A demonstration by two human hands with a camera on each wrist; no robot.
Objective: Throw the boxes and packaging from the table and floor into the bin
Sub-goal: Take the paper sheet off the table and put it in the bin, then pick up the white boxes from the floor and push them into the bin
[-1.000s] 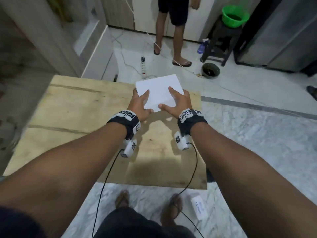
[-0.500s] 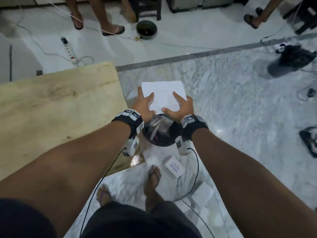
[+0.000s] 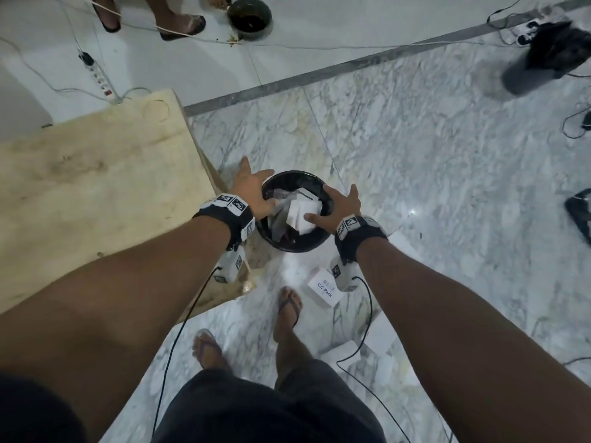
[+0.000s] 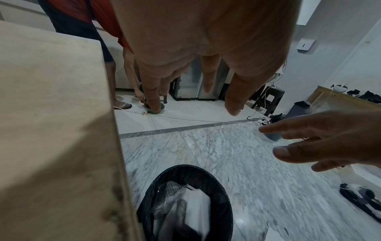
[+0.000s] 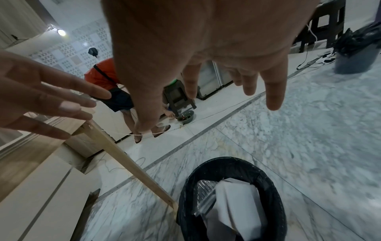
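A black bin (image 3: 292, 248) stands on the marble floor by the corner of the plywood table (image 3: 96, 193). A white box (image 3: 300, 215) lies tilted inside it on clear plastic wrap. My left hand (image 3: 251, 190) hovers over the bin's left rim and my right hand (image 3: 339, 204) over its right rim, both with fingers spread and holding nothing. The wrist views show the bin (image 4: 223, 195) (image 5: 272, 187) below straight fingers, with the box (image 4: 198, 203) (image 5: 233, 203) inside. A white "CC Pack" box (image 3: 324, 287) and other white boxes (image 3: 380, 334) lie on the floor near my feet.
My sandalled feet (image 3: 287, 302) stand just behind the bin. A power strip (image 3: 96, 75) and cables cross the far floor, near a dark bowl (image 3: 249, 16) and other people's feet (image 3: 179, 22). A grey bin with a black bag (image 3: 540, 59) stands far right.
Both hands carried the white box from the table to above the bin and let it go. It now lies in the bin, and the hands have spread apart.
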